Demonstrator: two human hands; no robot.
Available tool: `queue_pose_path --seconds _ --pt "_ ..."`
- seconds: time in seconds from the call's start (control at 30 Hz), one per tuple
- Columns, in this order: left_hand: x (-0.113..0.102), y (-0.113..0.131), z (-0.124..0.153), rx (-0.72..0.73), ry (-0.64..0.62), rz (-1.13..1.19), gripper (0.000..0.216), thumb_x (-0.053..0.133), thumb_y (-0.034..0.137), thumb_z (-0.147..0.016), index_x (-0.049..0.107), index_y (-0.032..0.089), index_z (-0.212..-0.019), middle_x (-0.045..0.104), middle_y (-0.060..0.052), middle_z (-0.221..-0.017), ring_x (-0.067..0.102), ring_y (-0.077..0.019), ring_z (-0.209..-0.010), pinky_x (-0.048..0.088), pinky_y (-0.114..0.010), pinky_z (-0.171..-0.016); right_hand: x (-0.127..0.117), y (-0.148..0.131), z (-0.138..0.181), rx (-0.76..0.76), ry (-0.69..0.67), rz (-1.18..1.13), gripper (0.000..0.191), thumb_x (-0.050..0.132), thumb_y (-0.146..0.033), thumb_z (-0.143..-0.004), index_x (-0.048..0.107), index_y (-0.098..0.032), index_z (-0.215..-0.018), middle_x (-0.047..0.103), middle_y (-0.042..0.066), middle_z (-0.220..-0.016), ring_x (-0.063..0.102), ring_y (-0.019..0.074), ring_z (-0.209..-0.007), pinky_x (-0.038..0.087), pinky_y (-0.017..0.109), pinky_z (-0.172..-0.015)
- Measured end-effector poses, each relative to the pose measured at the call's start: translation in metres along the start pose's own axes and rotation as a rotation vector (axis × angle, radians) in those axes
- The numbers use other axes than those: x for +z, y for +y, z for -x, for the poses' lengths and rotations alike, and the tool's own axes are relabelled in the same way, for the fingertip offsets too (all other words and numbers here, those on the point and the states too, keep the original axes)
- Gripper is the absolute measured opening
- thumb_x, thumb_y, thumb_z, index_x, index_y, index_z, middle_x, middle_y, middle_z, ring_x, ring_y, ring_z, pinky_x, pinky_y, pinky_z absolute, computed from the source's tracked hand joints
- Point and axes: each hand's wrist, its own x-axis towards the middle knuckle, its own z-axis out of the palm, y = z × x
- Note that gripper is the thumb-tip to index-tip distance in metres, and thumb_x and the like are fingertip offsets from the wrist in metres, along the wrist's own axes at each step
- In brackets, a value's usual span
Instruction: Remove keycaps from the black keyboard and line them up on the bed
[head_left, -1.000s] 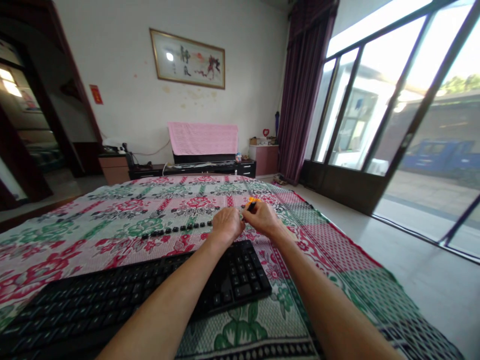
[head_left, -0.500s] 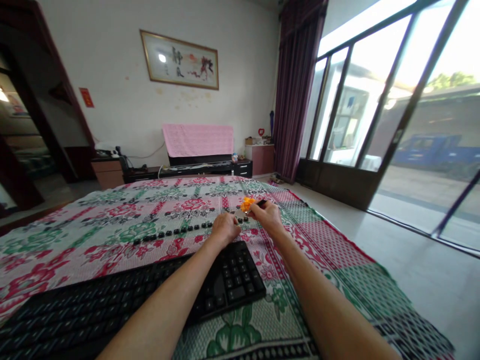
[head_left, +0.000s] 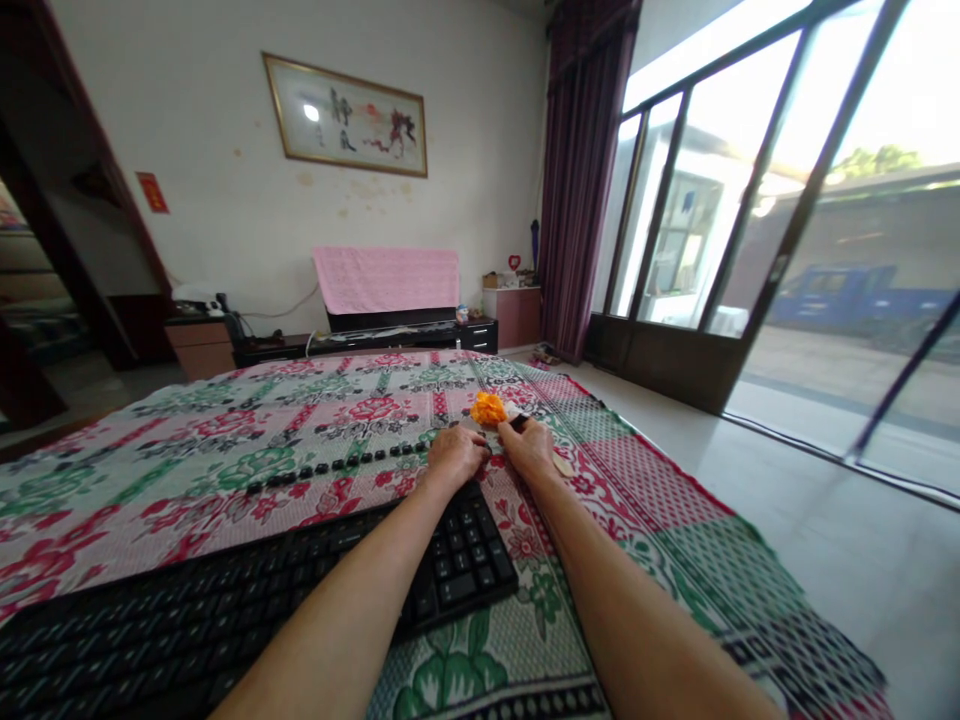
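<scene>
Fingers bent downward, my left hand (head_left: 456,452) is closed at the right end of a row of small black keycaps (head_left: 352,461). A dark keycap (head_left: 486,453) shows at its fingertips. My right hand (head_left: 531,445) is beside it, thumb and fingers pinched on a small black object (head_left: 517,423) whose kind I cannot make out. Just beyond the fingers is a fluffy orange bundle (head_left: 489,408); whether it is joined to the black object cannot be seen. A black keyboard (head_left: 300,590) lies under my left forearm, which covers part of it.
A patterned pink and green cloth (head_left: 247,420) covers the table. A pale, flat object (head_left: 562,466) lies by my right wrist. Beyond the table stand a low black cabinet (head_left: 480,336) and a pink towel (head_left: 386,280) over a screen. Glass doors (head_left: 750,200) are on the right.
My right hand has come lower and closer to me. The orange bundle has shifted slightly left and shows more fully. My left hand has moved a little right to the keycap. The view has turned slightly right.
</scene>
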Motion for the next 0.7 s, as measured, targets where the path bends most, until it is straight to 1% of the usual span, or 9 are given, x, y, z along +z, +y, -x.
queue_pose_path --seconds 0.1,0.33,0.7 --pt "0.0006 0.0008 0.0005 -0.013 -0.004 -0.022 0.026 0.059 0.034 -0.066 0.069 0.033 -0.09 0.069 0.003 -0.094 0.061 -0.016 -0.089 0.045 -0.021 -0.075 -0.0008 -0.001 0.0008 0.011 -0.012 -0.013 0.027 0.049 -0.036 -0.068 0.066 -0.015 -0.069 0.066 0.006 -0.063 0.059 0.0194 -0.066 0.038 0.025 -0.057" --pt "0.0003 0.0033 0.0024 -0.006 0.013 -0.059 0.024 0.057 0.035 -0.068 0.069 0.033 -0.088 0.069 0.002 -0.094 0.061 -0.0175 -0.091 0.045 -0.023 -0.076 -0.0014 -0.0025 0.0029 0.019 -0.015 -0.002 0.029 0.049 -0.035 -0.069 0.067 -0.014 -0.075 0.067 0.01 -0.072 0.059 0.0213 -0.071 0.039 0.026 -0.059" --pt "-0.0006 0.0022 0.0007 0.006 -0.009 -0.079 0.027 0.059 0.039 -0.066 0.068 0.036 -0.091 0.068 0.003 -0.096 0.06 -0.0172 -0.092 0.044 -0.022 -0.076 0.0007 0.0011 0.0022 -0.02 0.017 -0.012 0.025 0.05 -0.035 -0.067 0.067 -0.016 -0.068 0.066 0.006 -0.063 0.058 0.0178 -0.062 0.037 0.023 -0.053"
